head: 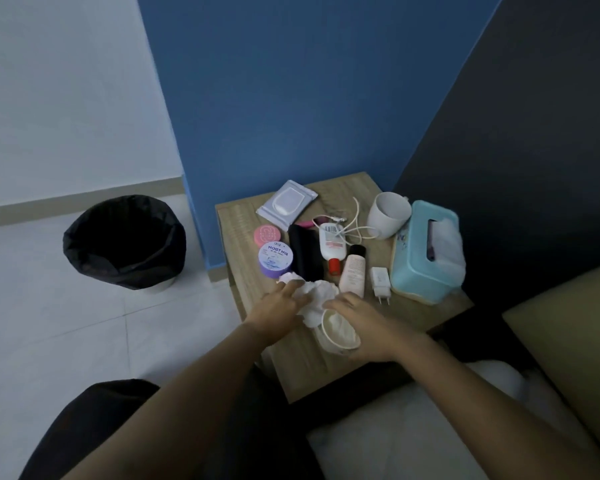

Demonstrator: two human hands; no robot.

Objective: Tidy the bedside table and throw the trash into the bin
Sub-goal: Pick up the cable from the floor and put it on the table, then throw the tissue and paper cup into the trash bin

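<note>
A small wooden bedside table [243, 237] carries clutter. Near its front edge lies crumpled white tissue [317, 294]. My left hand [278, 313] rests on the tissue's left side with fingers spread over it. My right hand [364, 323] curls round a white paper cup [338, 332] tilted on its side, with tissue stuffed inside. A bin lined with a black bag [123, 242] stands on the floor left of the table.
On the table: wet-wipe pack [286, 204], pink tin [266, 234], purple cream jar [275, 258], black pouch [305, 252], white bottle with red cap [332, 245], pink tube [353, 273], charger plug [380, 282] with cable, white mug [388, 214], teal tissue box [426, 252]. Bed at right.
</note>
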